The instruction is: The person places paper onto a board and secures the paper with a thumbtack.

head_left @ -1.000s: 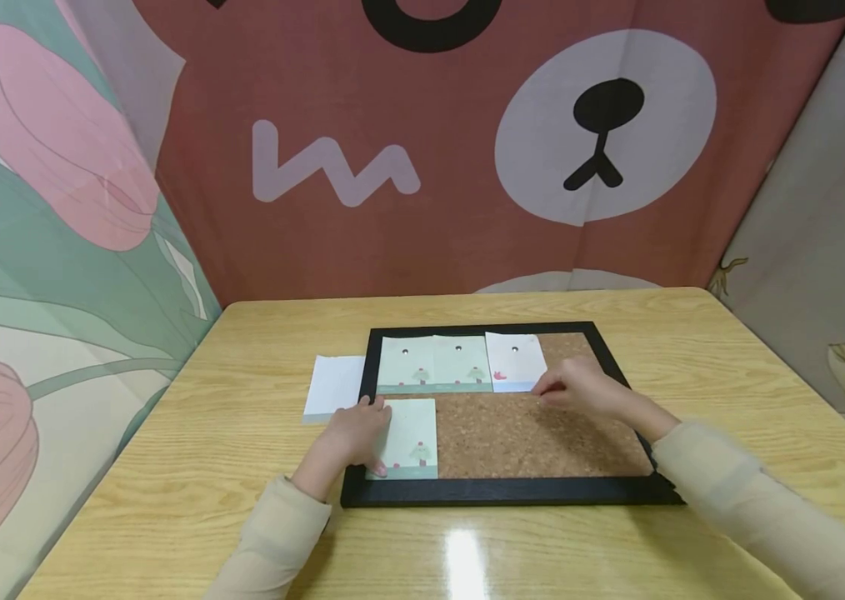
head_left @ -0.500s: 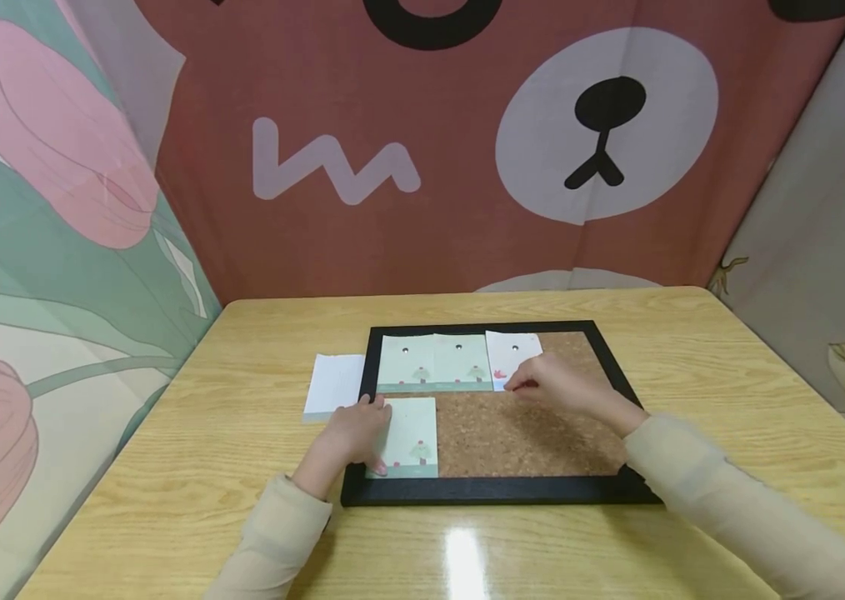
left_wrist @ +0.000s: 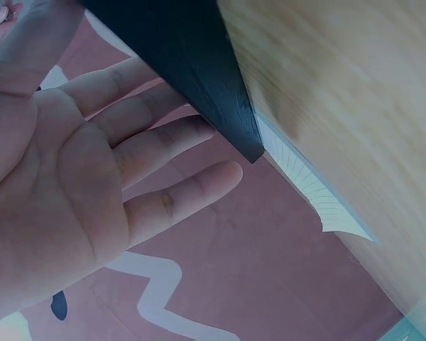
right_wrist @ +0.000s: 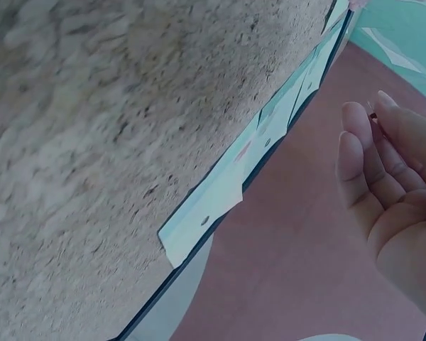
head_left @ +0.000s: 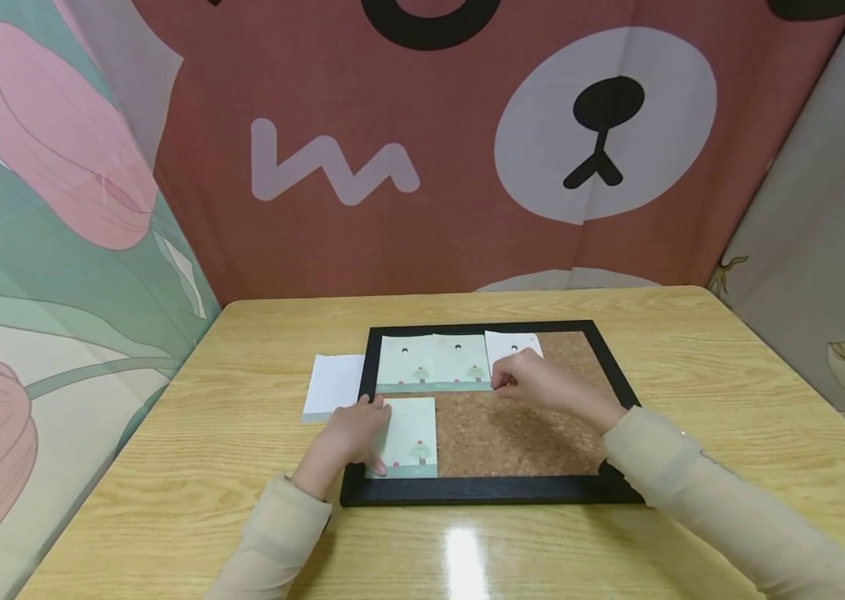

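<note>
My left hand [head_left: 353, 435] rests with straightened fingers on the left side of a black-framed cork board [head_left: 520, 433] and on a pale green note [head_left: 415, 437] at its lower left. In the left wrist view, its fingers [left_wrist: 184, 195] are spread beside the frame [left_wrist: 199, 78]. My right hand [head_left: 531, 379] is over the board's middle, in front of a white note [head_left: 501, 346]. Between thumb and fingertips it pinches a small thumbtack [right_wrist: 373, 115], seen in the right wrist view with a thin point. Two green notes [head_left: 406, 367] lie left of the white one; round tack heads show on this upper row.
A pad of white paper [head_left: 334, 386] lies left of the board, partly against the frame. The board sits on a wooden table [head_left: 190, 467]. Printed cloths [head_left: 362, 242] hang behind and at both sides.
My right hand has moved left across the board, from right of the white note to in front of it, still pinching the thumbtack. My left hand has stayed in place.
</note>
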Motion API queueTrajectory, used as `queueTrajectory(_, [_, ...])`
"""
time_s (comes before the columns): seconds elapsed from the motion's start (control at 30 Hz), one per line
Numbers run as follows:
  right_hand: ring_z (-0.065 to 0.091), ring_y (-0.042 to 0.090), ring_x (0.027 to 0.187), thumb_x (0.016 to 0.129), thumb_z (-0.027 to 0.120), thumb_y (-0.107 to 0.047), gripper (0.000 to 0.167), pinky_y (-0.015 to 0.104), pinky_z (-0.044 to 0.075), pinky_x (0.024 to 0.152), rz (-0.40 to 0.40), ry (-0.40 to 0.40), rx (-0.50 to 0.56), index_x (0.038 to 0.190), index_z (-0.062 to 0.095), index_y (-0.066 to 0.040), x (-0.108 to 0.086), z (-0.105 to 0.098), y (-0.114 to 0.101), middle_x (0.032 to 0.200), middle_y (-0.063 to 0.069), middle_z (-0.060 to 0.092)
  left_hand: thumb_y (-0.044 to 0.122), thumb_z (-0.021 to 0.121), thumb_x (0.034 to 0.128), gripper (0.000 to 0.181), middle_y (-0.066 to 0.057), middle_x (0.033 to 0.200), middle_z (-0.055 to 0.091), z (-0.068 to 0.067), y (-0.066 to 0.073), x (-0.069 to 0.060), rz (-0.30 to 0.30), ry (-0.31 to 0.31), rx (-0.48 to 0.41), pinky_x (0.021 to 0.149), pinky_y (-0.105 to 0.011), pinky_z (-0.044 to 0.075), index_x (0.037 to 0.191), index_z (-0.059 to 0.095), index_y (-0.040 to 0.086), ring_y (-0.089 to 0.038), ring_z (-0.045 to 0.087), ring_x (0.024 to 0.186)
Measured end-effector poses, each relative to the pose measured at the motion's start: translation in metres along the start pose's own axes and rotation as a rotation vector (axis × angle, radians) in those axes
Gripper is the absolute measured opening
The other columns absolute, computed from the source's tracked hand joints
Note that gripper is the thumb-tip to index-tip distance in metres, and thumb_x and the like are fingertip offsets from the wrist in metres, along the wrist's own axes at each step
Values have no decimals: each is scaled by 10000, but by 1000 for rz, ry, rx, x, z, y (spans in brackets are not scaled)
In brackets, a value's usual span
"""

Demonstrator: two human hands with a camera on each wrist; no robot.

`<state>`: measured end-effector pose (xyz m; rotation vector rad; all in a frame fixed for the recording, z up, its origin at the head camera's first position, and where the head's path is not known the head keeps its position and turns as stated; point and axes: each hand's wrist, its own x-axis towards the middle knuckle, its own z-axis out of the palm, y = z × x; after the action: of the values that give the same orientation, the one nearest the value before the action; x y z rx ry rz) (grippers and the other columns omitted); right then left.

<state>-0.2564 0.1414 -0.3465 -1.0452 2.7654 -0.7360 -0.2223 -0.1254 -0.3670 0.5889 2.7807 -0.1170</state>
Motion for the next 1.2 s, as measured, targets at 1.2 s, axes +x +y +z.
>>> queueTrajectory(1.2, [572, 72, 638, 796, 639, 12, 64, 201, 464, 591, -225, -38, -43, 802, 696, -17, 40, 27, -35, 745, 56, 663, 368, 799, 554, 892, -182, 1366, 361, 2, 0, -1, 1, 15, -17, 889, -514, 370, 1288, 446, 4, -351, 317, 1246])
